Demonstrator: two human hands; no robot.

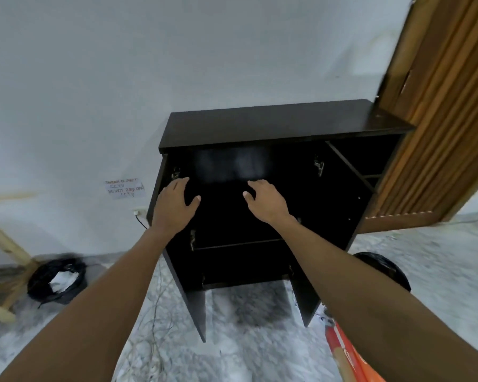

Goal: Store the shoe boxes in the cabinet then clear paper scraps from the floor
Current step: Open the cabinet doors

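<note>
Dark shoe box (229, 168) is sitting inside the black cabinet (282, 122), up under its top edge, blurred. Left hand (175, 205) and right hand (265, 201) are reaching in just below it, fingers spread, gripping nothing. Both cabinet doors (196, 307) are hanging open over the marble floor (246, 354). A cable coil (57, 279) is lying left, an orange box (348, 357) right, a wooden door (436, 106) beside.

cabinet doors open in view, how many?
2. Left door swung out below the left hand; right door beside the right forearm. The cabinet has another compartment far right; its door isn't visible.
</note>
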